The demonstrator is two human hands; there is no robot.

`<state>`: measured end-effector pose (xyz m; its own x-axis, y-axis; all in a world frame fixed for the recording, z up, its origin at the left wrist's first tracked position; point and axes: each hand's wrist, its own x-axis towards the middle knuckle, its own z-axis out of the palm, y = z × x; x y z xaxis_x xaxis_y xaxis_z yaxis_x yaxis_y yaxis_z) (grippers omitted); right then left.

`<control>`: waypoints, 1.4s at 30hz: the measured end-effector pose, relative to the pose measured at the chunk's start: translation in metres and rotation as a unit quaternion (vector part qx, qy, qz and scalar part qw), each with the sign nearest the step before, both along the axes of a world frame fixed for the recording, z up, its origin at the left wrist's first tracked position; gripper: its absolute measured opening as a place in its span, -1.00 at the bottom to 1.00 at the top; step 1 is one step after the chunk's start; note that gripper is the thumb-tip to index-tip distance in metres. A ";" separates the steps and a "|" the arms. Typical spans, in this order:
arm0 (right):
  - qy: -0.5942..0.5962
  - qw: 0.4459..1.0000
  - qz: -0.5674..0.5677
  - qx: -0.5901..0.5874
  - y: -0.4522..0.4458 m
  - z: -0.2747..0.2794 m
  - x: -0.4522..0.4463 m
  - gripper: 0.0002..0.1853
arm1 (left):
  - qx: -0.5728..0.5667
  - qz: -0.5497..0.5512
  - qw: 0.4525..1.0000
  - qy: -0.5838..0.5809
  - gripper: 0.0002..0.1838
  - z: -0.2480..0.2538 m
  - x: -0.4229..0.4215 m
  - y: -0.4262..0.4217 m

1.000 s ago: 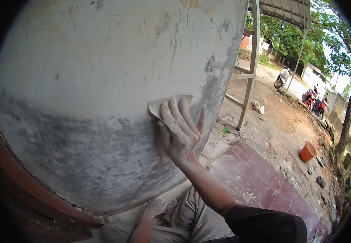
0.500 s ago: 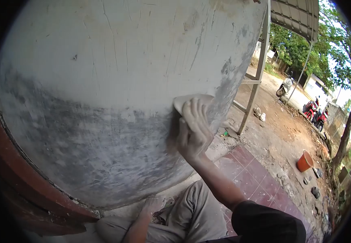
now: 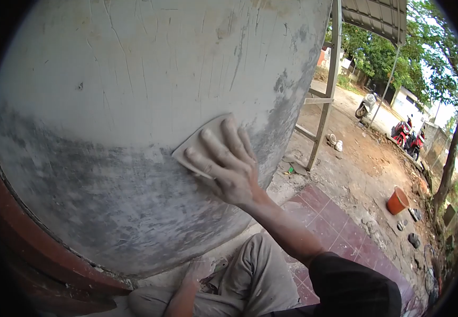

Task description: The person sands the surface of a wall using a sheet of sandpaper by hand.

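Observation:
My right hand [image 3: 226,166] presses a pale, flat putty spreader [image 3: 200,141] against the curved wall [image 3: 149,105], its fingers spread over the tool's face. The spreader lies tilted, one long edge towards the upper left, at the border between the wall's pale upper coat and its dark, smeared lower band. Pale dust covers the fingers. Low in the view, my left hand [image 3: 201,268] rests by my lap beside my bent knee [image 3: 258,264]. Its fingers are small and whitened, and whether they hold anything is unclear.
A red-brown ledge [image 3: 23,232] curves along the wall's lower left. Maroon tiles [image 3: 329,227] lie to my right. Beyond are a metal frame post [image 3: 328,105], an orange bucket [image 3: 398,201], shoes [image 3: 335,142], and parked motorbikes [image 3: 408,138] near trees.
My right hand has moved left and turned with the spreader, which now slants leftward and lies flatter on the wall. The view has shifted slightly. My left hand stays in place.

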<state>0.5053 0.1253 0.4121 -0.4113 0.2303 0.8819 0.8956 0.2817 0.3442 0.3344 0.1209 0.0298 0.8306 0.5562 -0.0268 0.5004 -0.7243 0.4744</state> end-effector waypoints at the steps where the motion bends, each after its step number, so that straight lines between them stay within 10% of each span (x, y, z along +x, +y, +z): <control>1: 0.141 0.989 0.005 0.035 0.006 0.017 0.017 -0.51 | 0.002 0.002 1.000 -0.005 -0.73 0.000 0.000 0.000; 5: 0.315 0.942 -0.078 0.081 0.019 0.020 -0.001 -0.52 | -0.045 0.035 0.998 0.029 -0.73 0.024 0.003 -0.001; 7: 0.046 0.998 -0.034 0.025 0.019 -0.019 -0.032 -0.40 | -0.049 0.013 0.998 0.023 -0.73 0.011 0.007 0.007; 10: 0.052 0.998 -0.043 -0.019 0.009 -0.006 -0.019 -0.19 | -0.021 0.014 0.999 0.047 -0.74 0.010 0.005 0.004; 12: 0.137 0.975 -0.168 -0.047 0.007 0.028 -0.001 -0.03 | -0.036 0.017 0.999 0.035 -0.74 0.002 0.006 -0.008; 14: 0.391 0.917 -0.014 0.076 0.017 0.051 0.004 -0.09 | -0.041 0.020 0.999 0.015 -0.73 -0.001 0.007 -0.005; 19: 0.031 0.998 -0.052 0.006 0.016 -0.002 -0.032 0.02 | -0.005 0.007 1.000 0.027 -0.72 0.007 0.007 0.005; 26: 0.376 0.924 -0.046 0.043 0.012 0.014 -0.025 -0.11 | -0.021 0.025 0.999 0.037 -0.72 0.022 0.004 -0.003; 28: 0.037 0.998 -0.057 0.012 0.009 -0.012 -0.039 0.03 | -0.037 0.017 0.998 0.046 -0.72 0.018 0.008 0.003; 30: -0.015 0.999 -0.035 0.014 0.009 -0.030 -0.024 0.06 | -0.035 0.018 0.998 0.044 -0.72 0.009 0.007 0.005; 33: 0.222 0.962 -0.148 -0.061 -0.006 -0.011 0.011 -0.04 | -0.046 0.032 0.998 0.030 -0.71 0.009 0.005 0.000; 36: 0.448 0.892 0.043 0.039 -0.005 0.026 0.018 -0.05 | -0.042 0.027 0.999 0.016 -0.72 0.026 0.001 -0.003; 38: 0.134 0.984 -0.113 -0.033 -0.003 0.004 -0.009 -0.05 | -0.033 0.015 0.999 0.004 -0.72 0.027 0.006 0.002; 42: -0.110 0.993 -0.018 -0.046 -0.009 -0.045 -0.001 -0.03 | -0.043 0.007 0.999 0.030 -0.72 0.017 0.010 0.006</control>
<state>0.5043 0.1165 0.3672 -0.5821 0.3245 0.7456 0.8115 0.2905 0.5071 0.3445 0.1268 0.0470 0.8185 0.5609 -0.1244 0.5393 -0.6755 0.5028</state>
